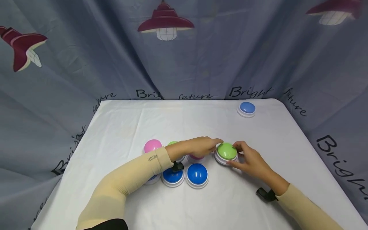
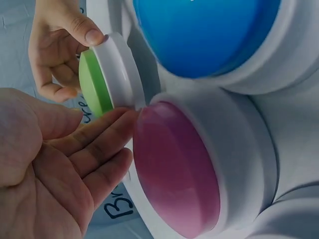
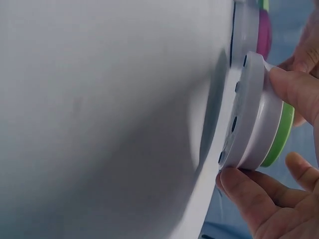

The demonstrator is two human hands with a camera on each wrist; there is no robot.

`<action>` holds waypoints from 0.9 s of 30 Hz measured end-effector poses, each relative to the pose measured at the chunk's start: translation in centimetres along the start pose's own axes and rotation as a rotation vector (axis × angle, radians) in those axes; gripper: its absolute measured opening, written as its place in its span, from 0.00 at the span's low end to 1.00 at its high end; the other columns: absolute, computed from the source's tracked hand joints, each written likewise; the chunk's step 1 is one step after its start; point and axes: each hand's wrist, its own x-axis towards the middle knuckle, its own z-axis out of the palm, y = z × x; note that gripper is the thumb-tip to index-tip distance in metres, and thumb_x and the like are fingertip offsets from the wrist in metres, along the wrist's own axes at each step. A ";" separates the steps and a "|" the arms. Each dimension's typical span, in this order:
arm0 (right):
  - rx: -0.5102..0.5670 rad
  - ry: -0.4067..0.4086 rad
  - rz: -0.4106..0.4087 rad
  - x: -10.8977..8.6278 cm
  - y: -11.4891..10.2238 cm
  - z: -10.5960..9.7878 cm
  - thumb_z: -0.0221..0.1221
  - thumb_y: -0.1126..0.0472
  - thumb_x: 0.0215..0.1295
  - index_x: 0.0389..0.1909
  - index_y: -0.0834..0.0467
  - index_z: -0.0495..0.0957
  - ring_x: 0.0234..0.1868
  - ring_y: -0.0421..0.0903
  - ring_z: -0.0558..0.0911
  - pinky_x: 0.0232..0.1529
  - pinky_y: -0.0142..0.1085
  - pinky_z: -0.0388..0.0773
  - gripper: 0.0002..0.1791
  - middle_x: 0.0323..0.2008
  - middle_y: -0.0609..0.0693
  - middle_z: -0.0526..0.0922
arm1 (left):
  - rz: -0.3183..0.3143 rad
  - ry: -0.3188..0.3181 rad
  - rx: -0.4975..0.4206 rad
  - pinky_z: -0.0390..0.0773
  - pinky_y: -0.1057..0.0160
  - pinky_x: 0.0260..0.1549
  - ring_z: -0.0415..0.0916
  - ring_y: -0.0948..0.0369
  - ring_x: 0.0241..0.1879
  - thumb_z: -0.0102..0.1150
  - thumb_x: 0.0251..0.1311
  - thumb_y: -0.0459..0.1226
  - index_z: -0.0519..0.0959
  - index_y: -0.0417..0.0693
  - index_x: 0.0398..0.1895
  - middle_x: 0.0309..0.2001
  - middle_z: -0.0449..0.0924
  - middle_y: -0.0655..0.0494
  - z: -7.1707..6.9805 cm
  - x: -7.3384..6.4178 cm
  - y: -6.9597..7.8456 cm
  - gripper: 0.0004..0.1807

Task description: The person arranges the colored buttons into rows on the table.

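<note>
A green dome push button (image 1: 226,151) on a round white base is held by my right hand (image 1: 253,161), its thumb and fingers at opposite sides of the base. In the right wrist view the base (image 3: 249,117) is tipped up, its underside showing above the white cloth. My left hand (image 1: 202,146) reaches across from the left, fingers extended, index fingertip at the green button's edge. Under that hand is a pink button (image 2: 174,169), mostly hidden in the head view. A blue button (image 1: 197,174) stands just in front of it.
Another pink button (image 1: 153,145), a second green button (image 1: 172,142) and a second blue button (image 1: 172,175) are partly covered by my left arm. One more blue button (image 1: 247,108) stands at the table's far right. Grey curtains (image 1: 187,67) hang behind the white table (image 1: 123,127).
</note>
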 end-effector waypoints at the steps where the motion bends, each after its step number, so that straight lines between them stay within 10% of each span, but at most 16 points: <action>1: 0.000 -0.002 -0.003 -0.2 -0.2 0.0 0.77 0.52 0.48 0.56 0.62 0.67 0.50 0.52 0.81 0.51 0.46 0.79 0.39 0.50 0.55 0.79 | 0.002 -0.004 0.006 0.68 0.61 0.63 0.71 0.61 0.63 0.42 0.77 0.37 0.59 0.48 0.75 0.64 0.74 0.53 0.1 -0.2 0.2 0.26; 27: 0.039 -0.042 -0.112 -4.1 -3.3 1.6 0.77 0.53 0.48 0.57 0.63 0.68 0.52 0.47 0.80 0.48 0.39 0.81 0.39 0.49 0.50 0.78 | 0.064 -0.117 0.208 0.75 0.71 0.31 0.74 0.65 0.30 0.51 0.72 0.35 0.55 0.43 0.76 0.31 0.77 0.60 1.5 -4.3 2.7 0.32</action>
